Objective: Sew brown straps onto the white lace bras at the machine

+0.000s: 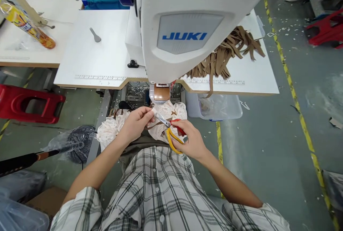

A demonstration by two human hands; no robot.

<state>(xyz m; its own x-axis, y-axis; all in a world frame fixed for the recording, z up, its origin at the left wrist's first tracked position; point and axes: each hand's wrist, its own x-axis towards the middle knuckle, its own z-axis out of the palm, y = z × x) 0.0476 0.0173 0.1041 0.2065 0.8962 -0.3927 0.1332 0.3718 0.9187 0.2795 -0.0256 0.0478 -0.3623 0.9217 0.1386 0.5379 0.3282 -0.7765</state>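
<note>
I see the white lace piece [180, 109] lying between the two hands. The scissors [168, 124] over it run from near right to far left, tips at the left hand [137, 123], which pinches what seems a pale edge of the lace; the right hand [193, 140] grips the handles. Fingers mask that edge, and I can't tell whether the blades are parted. The sewing machine [184, 63] stands just beyond.

Metal scissors [167, 124]: red and yellow handles. Ruffled lace fabric [168, 108]: cream-white. Narrow flat strips [221, 59]: brown. Buttoned shirt [146, 188]: white, dark plaid. Rounded machine head [171, 2]: white, blue lettering [184, 36].
</note>
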